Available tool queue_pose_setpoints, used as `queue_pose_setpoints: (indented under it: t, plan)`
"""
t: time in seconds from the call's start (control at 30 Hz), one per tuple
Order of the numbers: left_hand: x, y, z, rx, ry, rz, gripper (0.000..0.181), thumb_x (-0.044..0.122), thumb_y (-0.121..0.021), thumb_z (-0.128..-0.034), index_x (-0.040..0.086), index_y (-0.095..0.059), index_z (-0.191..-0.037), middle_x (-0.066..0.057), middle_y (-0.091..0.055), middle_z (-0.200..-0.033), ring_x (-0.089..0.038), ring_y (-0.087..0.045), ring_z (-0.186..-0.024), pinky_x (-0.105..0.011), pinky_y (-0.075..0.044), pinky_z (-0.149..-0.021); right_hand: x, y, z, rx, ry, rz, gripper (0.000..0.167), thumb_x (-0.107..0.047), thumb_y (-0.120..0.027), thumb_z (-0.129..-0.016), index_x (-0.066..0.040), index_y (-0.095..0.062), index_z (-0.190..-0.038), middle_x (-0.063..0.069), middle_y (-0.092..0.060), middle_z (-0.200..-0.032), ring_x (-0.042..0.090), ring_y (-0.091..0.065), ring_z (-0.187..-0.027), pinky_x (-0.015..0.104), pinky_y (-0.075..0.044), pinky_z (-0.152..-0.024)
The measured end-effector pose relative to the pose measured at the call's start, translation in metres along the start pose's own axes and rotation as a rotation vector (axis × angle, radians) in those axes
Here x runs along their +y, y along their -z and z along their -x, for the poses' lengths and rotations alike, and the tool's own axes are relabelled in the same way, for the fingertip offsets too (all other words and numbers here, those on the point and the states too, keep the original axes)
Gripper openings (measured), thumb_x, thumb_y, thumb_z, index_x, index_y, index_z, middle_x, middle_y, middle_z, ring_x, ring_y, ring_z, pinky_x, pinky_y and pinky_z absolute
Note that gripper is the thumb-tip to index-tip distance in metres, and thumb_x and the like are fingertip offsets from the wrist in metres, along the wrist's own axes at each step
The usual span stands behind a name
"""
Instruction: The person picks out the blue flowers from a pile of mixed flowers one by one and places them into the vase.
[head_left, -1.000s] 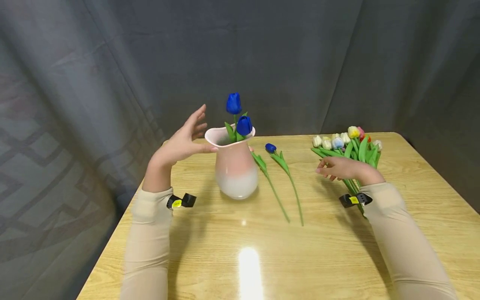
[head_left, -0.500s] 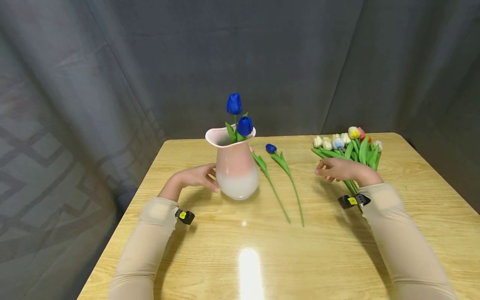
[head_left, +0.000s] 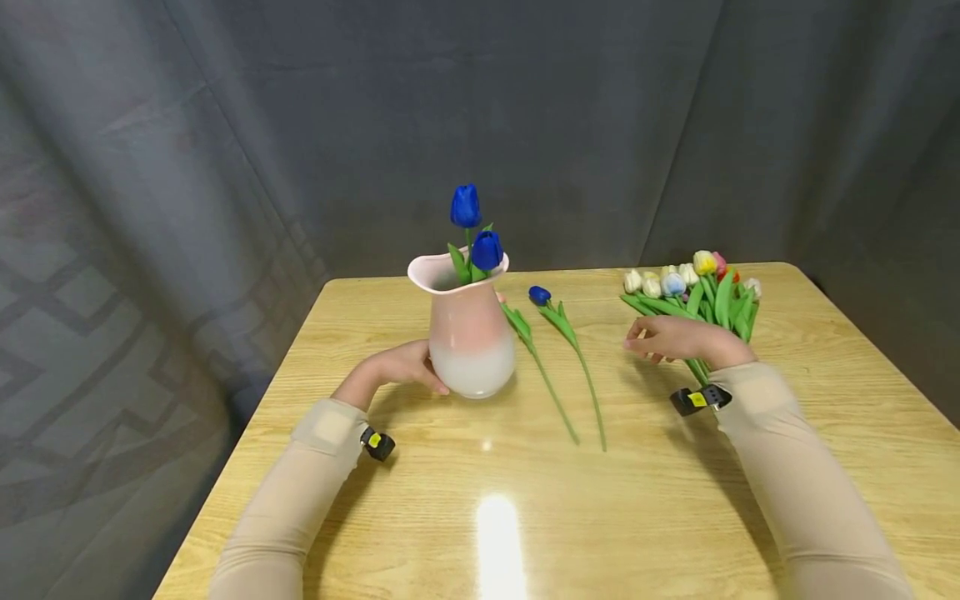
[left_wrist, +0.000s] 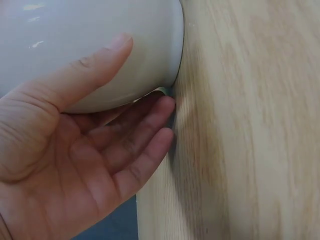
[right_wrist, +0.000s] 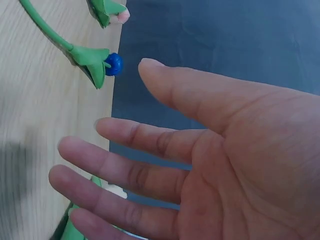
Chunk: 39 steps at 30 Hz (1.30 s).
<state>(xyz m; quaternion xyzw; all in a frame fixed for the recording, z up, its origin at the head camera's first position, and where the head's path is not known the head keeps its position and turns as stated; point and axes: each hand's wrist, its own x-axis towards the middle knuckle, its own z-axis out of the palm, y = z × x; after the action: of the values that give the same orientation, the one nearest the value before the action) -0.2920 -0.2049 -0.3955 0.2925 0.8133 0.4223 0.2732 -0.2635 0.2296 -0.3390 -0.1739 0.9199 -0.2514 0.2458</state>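
A pink-and-white vase (head_left: 472, 333) stands upright on the table, two blue tulips (head_left: 466, 207) rising from its mouth. My left hand (head_left: 408, 365) is low at the vase's left side. In the left wrist view its thumb lies across the white wall, and loosely bent fingers (left_wrist: 145, 162) sit beside the base; part of them is hidden behind the vase. My right hand (head_left: 678, 337) hovers, holding nothing, its fingers relaxed, in front of a bunch of mixed tulips (head_left: 701, 287). Between vase and hand lie a loose blue tulip (head_left: 558, 318) and a pinkish tulip (head_left: 528, 333), whose bloom is mostly hidden.
The wooden table (head_left: 450, 500) carries everything. Behind it hangs a dark grey curtain (head_left: 562, 133), close to the far edge. Each wrist wears a small black camera (head_left: 378, 444).
My left hand has come down from beside the vase's rim to its lower left side, then slid slightly nearer the base. The right hand has hardly moved; the tulips lie as before.
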Motion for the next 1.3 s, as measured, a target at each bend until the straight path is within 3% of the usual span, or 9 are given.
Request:
queue_pose_setpoints:
  t: [0.23, 0.37, 0.6, 0.77, 0.93, 1.1, 1.3]
  plan:
    - [0.000, 0.000, 0.000, 0.009, 0.015, -0.003, 0.065, 0.001, -0.078, -0.0770, -0.002, -0.044, -0.133, -0.013, -0.058, -0.113, -0.019, -0.057, -0.091, -0.031, -0.051, -0.081, -0.028, -0.029, -0.029, 0.036, 0.112, 0.120, 0.028, -0.027, -0.053, -0.099, -0.003, -0.059, -0.111, 0.012, -0.065, -0.095, 0.021, -0.060, -0.081, 0.032, -0.048, -0.068]
    - [0.001, 0.000, 0.000, 0.006, 0.016, -0.009, 0.064, 0.002, -0.077, -0.0774, -0.002, -0.045, -0.132, -0.013, -0.058, -0.111, -0.018, -0.058, -0.090, -0.031, -0.051, -0.080, -0.049, -0.050, -0.052, 0.054, 0.150, 0.190, 0.022, -0.025, -0.055, -0.098, -0.006, -0.061, -0.106, 0.007, -0.066, -0.095, 0.018, -0.060, -0.081, 0.032, -0.049, -0.071]
    - [0.004, 0.001, 0.001, 0.009, 0.015, -0.016, 0.068, 0.002, -0.077, -0.0774, -0.001, -0.043, -0.136, -0.013, -0.057, -0.119, -0.019, -0.055, -0.096, -0.032, -0.049, -0.085, -0.070, -0.067, -0.094, 0.011, 0.081, 0.306, 0.027, -0.031, -0.059, -0.096, -0.004, -0.055, -0.099, 0.003, -0.057, -0.077, 0.015, -0.050, -0.063, 0.026, -0.042, -0.057]
    - [0.004, 0.000, 0.001, 0.011, 0.020, -0.019, 0.068, 0.002, -0.077, -0.0774, -0.001, -0.043, -0.135, -0.013, -0.057, -0.117, -0.019, -0.055, -0.096, -0.032, -0.049, -0.084, -0.077, -0.071, -0.120, 0.046, 0.003, 0.245, 0.032, -0.030, -0.060, -0.095, 0.000, -0.051, -0.098, 0.005, -0.058, -0.069, 0.013, -0.054, -0.050, 0.024, -0.047, -0.051]
    - [0.003, -0.001, 0.001, 0.003, 0.016, -0.038, 0.064, 0.003, -0.078, -0.0777, -0.002, -0.045, -0.132, -0.012, -0.058, -0.113, -0.018, -0.056, -0.094, -0.032, -0.050, -0.084, -0.079, -0.072, -0.131, 0.072, -0.052, 0.191, 0.023, -0.019, -0.060, -0.095, -0.001, -0.058, -0.082, 0.004, -0.061, -0.056, 0.012, -0.057, -0.044, 0.023, -0.050, -0.047]
    - [0.004, -0.001, 0.003, 0.012, 0.027, -0.059, 0.061, 0.005, -0.078, -0.0784, -0.002, -0.047, -0.130, -0.011, -0.059, -0.112, -0.018, -0.057, -0.093, -0.032, -0.050, -0.084, -0.077, -0.073, -0.126, 0.092, 0.005, 0.149, 0.022, -0.015, -0.059, -0.094, -0.004, -0.058, -0.075, 0.001, -0.056, -0.054, 0.010, -0.052, -0.043, 0.020, -0.048, -0.051]
    - [0.007, 0.000, 0.005, 0.013, 0.032, -0.072, 0.063, 0.007, -0.078, -0.0789, -0.002, -0.045, -0.132, -0.013, -0.058, -0.116, -0.019, -0.057, -0.097, -0.032, -0.050, -0.085, -0.069, -0.071, -0.108, 0.127, 0.016, -0.245, 0.008, -0.008, -0.052, -0.098, 0.000, -0.049, -0.095, 0.009, -0.060, -0.077, 0.013, -0.058, -0.057, 0.026, -0.056, -0.057]
